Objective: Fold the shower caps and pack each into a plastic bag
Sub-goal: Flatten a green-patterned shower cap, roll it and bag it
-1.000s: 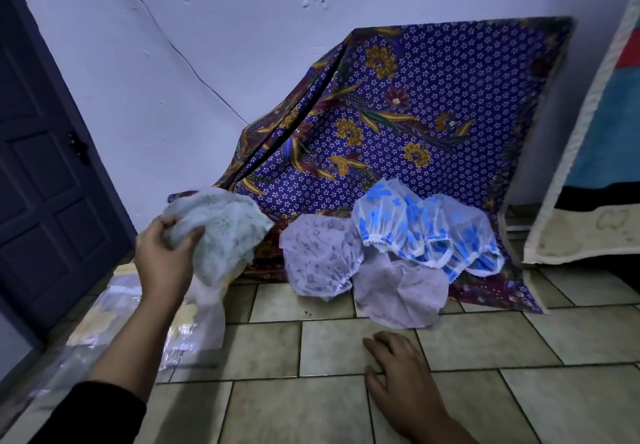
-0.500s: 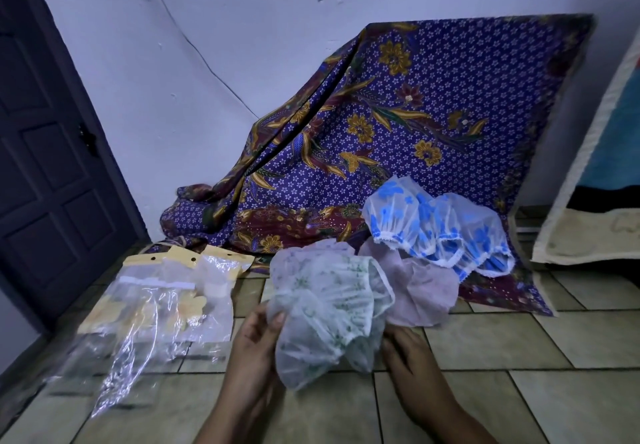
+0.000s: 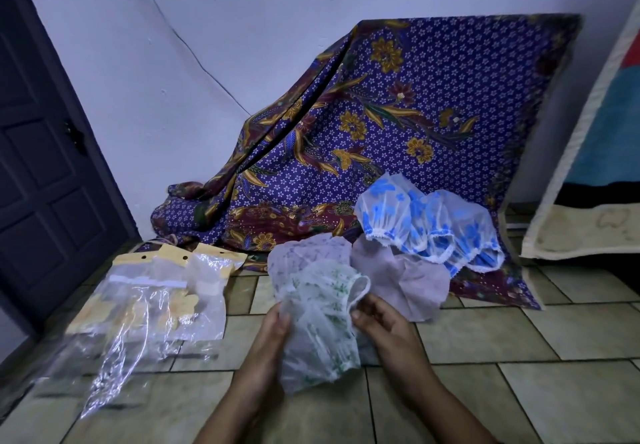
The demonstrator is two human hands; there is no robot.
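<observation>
Both hands hold a white shower cap with green print above the tiled floor. My left hand grips its left side and my right hand pinches its elastic rim on the right. Behind it lie a pale lilac printed cap and a plain mauve cap. Blue-flowered caps rest in a row against the batik cloth. A heap of clear plastic bags with yellow header cards lies on the floor to the left.
A purple batik cloth drapes over something against the white wall. A dark door stands at the left. A mattress or mat leans at the right edge. Beige floor tiles fill the foreground.
My left hand brought the green-print cap from the upper left down to the centre. My right hand left the floor and took hold of the cap's rim.
</observation>
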